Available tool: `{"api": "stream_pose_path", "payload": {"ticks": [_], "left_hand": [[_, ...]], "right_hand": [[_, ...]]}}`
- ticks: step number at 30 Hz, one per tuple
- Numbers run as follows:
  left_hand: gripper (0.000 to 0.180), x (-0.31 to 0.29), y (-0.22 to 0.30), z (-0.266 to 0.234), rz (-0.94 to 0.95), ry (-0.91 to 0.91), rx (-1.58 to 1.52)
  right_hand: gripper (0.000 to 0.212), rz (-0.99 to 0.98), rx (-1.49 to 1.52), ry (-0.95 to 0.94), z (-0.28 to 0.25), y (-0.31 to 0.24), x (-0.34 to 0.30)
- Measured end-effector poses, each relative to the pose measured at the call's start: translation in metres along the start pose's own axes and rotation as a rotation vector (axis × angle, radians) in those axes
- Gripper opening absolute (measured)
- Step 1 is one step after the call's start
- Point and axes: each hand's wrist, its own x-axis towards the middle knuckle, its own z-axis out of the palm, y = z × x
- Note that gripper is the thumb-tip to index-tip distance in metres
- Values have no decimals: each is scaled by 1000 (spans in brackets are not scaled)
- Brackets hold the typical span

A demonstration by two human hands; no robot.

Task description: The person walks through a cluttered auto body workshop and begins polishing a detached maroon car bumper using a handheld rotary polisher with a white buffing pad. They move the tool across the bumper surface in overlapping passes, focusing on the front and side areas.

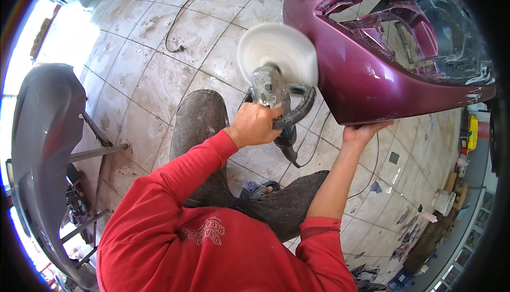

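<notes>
My left hand (254, 125) is wrapped around the body of a rotary polisher (272, 91) with a black loop handle. Its round white pad (276, 50) looks smeared, as if spinning, and its right edge meets the side of a glossy purple car bumper (366, 74). From below, my right hand (366, 130) supports the bumper's lower edge, palm up with the fingers stretched along it. The bumper has a large opening with dark, dusty inner parts. Where the pad meets the paint is partly hidden by the pad itself.
A grey car panel (45, 148) rests on a metal stand (98, 154) at the left. The power cord (319, 138) hangs from the polisher and trails over the tiled floor (159, 79). Another black cable (175, 31) lies farther off. Shelving (467, 249) and a white bucket (444, 201) stand at right.
</notes>
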Motion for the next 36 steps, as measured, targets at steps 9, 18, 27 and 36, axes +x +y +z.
{"api": "stream_pose_path", "payload": {"ticks": [9, 18, 27, 36], "left_hand": [[21, -23, 50, -14, 275, -130, -137], [35, 0, 12, -30, 34, -131, -47], [23, 30, 38, -92, 82, -179, 183], [34, 43, 23, -106, 61, -143, 161]], "right_hand": [[108, -15, -84, -23, -3, 1, 4], [87, 15, 37, 91, -19, -1, 5], [71, 119, 484, 120, -29, 32, -24], [62, 277, 680, 224, 19, 38, -52]]}}
